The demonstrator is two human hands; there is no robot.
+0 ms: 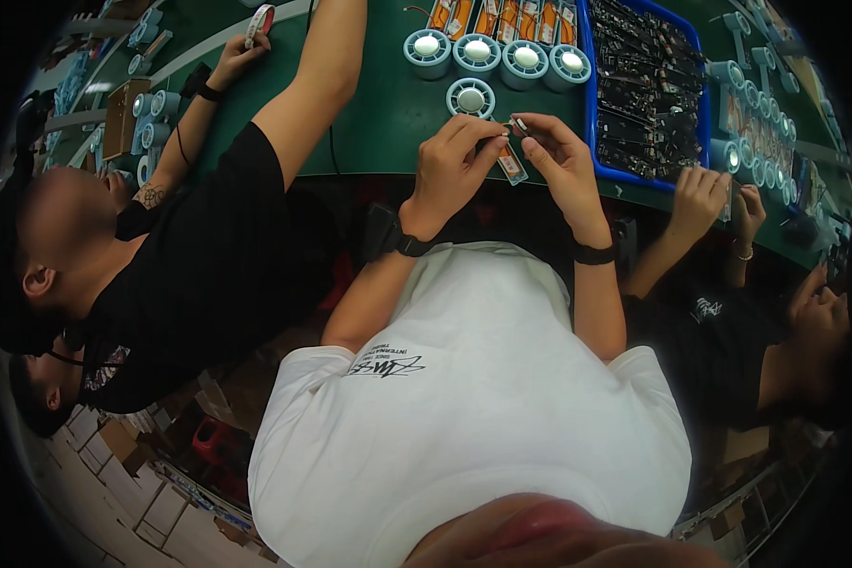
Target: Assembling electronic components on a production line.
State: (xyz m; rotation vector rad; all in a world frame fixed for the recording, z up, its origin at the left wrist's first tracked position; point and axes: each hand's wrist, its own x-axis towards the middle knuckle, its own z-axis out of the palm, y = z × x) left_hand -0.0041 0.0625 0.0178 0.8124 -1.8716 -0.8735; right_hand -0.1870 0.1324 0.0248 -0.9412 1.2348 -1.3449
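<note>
Over the table's near edge, my left hand (454,166) is closed in a pinch. What sits between its thumb and fingers is too small to name. Close beside it, my right hand (563,170) grips a small dark part with a pale edge (520,125) between thumb and fingers. Below the fingertips shows a narrow piece with an orange strip and light rim (511,166), like the open handles farther back. Just beyond my hands lies a round light-blue fan head (470,97); my fingers hide whether it joins that piece.
Several light-blue fans (476,54) with orange-filled handles line the green table (379,123). A blue tray (591,114) of black circuit boards (639,95) stands right. A co-worker's arm (317,95) reaches in at left; another co-worker's hands (699,204) work at right, near more fans.
</note>
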